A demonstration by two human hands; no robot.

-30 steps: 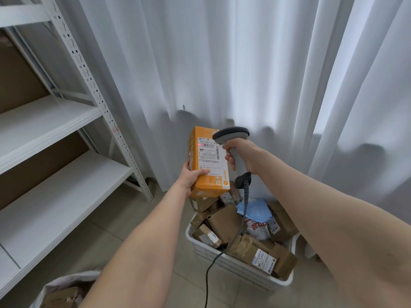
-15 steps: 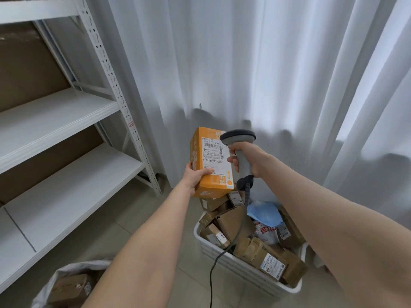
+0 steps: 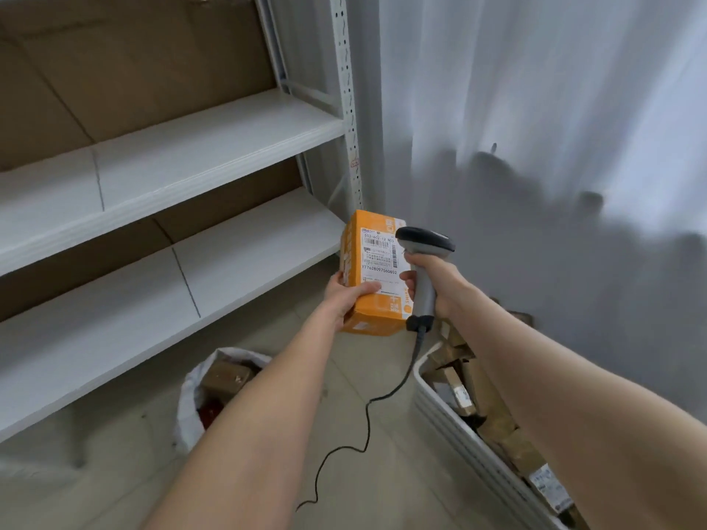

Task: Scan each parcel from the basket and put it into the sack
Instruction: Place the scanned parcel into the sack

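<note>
**Orange box in hand, sack waiting below**

At centre frame the left hand grips the orange box near its lower end, label facing up. The right hand is wrapped round the scanner just beside it. The sack gapes lower left of centre, the basket at lower right. A one-handed hold may slip, or the dangling cable could snag the box

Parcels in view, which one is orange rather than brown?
The orange box gripped by the left hand, next to the scanner; the sack and basket hold brown boxes.
</note>
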